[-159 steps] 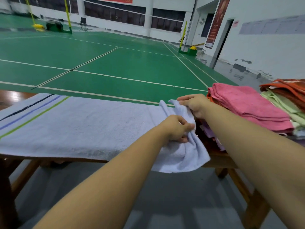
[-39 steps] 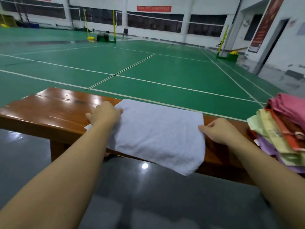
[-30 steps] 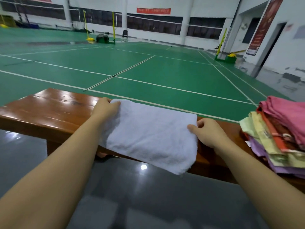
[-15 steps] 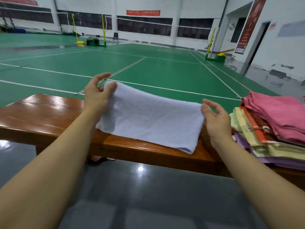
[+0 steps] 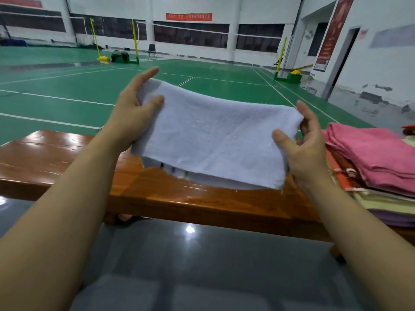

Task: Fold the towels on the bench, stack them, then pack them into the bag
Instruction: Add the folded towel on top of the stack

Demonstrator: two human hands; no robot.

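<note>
Left hand (image 5: pixel 131 113) and right hand (image 5: pixel 302 144) each pinch an end of a folded white towel (image 5: pixel 215 140) above the bench (image 5: pixel 67 158). The towel stack (image 5: pixel 372 158) runs off frame at right.

white towel (image 5: pixel 215 140): folded, held above bench (image 5: pixel 67 158); towel pile (image 5: pixel 377 162): pink on top, bench's right end

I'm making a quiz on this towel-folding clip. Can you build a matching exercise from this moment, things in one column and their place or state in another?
Things:
1. white towel
2. pink towel
3. bench
4. left hand

Places or states:
A. on top of the stack at the right
B. bare and glossy on its left part
C. held folded in the air above the bench
D. grips the towel's left end

Pairs: 1-C, 2-A, 3-B, 4-D
</note>
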